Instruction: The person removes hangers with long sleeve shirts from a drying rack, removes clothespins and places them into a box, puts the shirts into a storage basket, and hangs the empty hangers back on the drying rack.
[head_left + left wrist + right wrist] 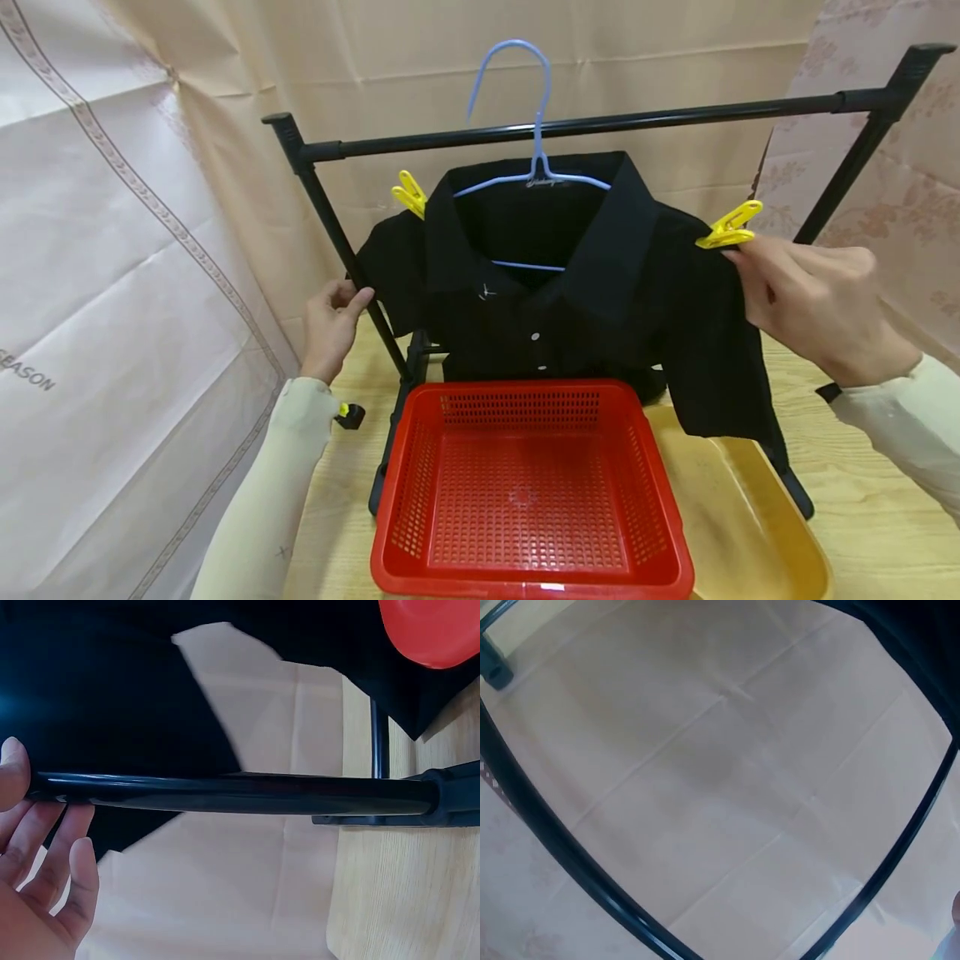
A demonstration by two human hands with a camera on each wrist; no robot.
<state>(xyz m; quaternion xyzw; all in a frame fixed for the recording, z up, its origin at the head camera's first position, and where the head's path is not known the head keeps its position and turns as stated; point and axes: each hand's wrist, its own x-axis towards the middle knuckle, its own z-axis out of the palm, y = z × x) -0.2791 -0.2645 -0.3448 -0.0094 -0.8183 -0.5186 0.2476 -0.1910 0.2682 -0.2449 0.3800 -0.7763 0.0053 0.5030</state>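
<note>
A black collared shirt (622,292) hangs on a light blue hanger (542,108), hooked over the bar of a black clothes rack (420,143). Yellow clothespins sit at both shoulders, one on the left (409,196) and one on the right (729,227). My left hand (332,325) grips the rack's left post, thumb in front and fingers behind, beside the sleeve; the left wrist view shows this post (247,793) close up. With curled fingers my right hand (817,296) pinches the shirt at the right shoulder, just below the clothespin. Its fingertips are partly hidden.
A red perforated basket (525,467) stands in front of the shirt, overlapping a yellow tray (720,492) on the wooden table (885,500). Curtain cloth (315,50) hangs behind the rack. Curved-looking black rack bars (592,870) cross the right wrist view.
</note>
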